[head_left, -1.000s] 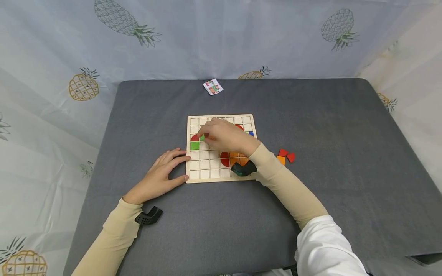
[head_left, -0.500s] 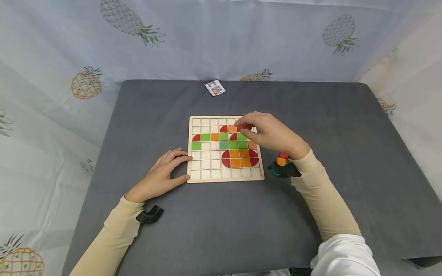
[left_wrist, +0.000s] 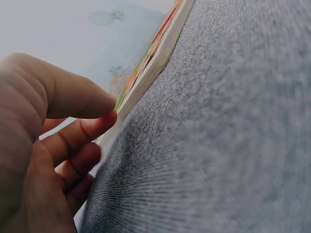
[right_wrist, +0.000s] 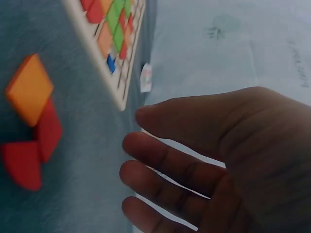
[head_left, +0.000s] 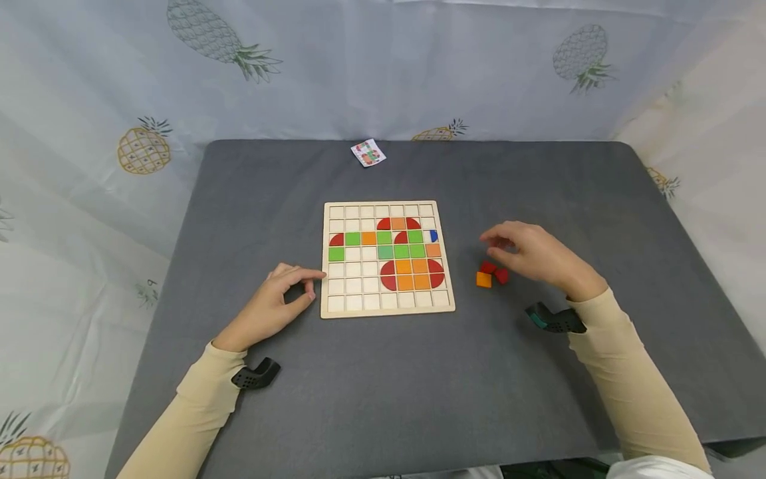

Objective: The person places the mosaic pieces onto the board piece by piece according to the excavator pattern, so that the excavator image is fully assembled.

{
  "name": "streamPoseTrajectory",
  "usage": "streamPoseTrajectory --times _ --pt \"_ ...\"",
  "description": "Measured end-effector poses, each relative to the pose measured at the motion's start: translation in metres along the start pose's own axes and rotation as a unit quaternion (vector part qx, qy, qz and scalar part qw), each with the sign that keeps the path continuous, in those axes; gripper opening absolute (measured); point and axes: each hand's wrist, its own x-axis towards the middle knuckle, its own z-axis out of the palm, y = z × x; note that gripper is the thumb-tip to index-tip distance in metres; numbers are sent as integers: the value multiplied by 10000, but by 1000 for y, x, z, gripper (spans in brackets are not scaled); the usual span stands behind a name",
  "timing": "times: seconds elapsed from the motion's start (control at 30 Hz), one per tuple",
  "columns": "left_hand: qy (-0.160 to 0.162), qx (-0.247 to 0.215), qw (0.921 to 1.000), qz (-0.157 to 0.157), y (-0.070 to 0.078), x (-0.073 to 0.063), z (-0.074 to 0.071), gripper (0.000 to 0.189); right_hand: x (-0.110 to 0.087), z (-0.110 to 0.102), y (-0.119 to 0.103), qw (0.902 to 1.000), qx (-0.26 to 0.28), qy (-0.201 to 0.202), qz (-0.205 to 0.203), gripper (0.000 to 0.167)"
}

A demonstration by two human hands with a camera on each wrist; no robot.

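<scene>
A wooden grid board [head_left: 354, 287] lies on the table with red, green, orange and blue pieces set in its squares. My left hand [head_left: 263, 309] is at its left edge, the index fingertip touching or almost touching the rim; thumb and other fingers are loosely bent. My right hand [head_left: 535, 256] hovers right of the board with nothing between its relaxed fingers. Just below it to the left lie loose pieces: an orange square [head_left: 484, 279] and two red quarter-round pieces [right_wrist: 21, 164]. The right wrist view shows thumb and fingertips apart from these pieces.
A small printed card [head_left: 368, 153] with a coloured pattern lies near the table's far edge. The grey cloth-covered table [head_left: 383, 392] meets a pineapple-patterned curtain [head_left: 389, 66] at the back.
My right hand has moved right, from over the board to above the loose pieces. My left thumb and fingers have drawn in from spread to bent. A blue piece at the board's right shows again.
</scene>
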Motion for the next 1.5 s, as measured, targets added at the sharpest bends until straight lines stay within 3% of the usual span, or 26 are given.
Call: streamPoseTrajectory --times 0.3,0.47,0.77,0.97,1.27,1.5 --pt "-43 20 9999 109 -1 0 1 24 -10 25 19 9977 -167 -642 -149 53" --pt "-55 38 9999 76 0 -1 0 25 -12 33 20 9979 -360 -403 -361 44" --pt "-150 7 9998 -139 2 -3 -2 31 1 36 22 9989 -348 -127 -299 25" --pt "-221 66 9997 -110 3 -2 -1 28 15 31 19 9996 -170 25 -221 26" --pt "-178 81 9997 -119 2 -3 -1 29 40 14 -8 9985 -54 196 -512 28" --pt "-208 102 9997 32 -1 -3 -1 30 56 11 -23 9987 80 188 -477 31"
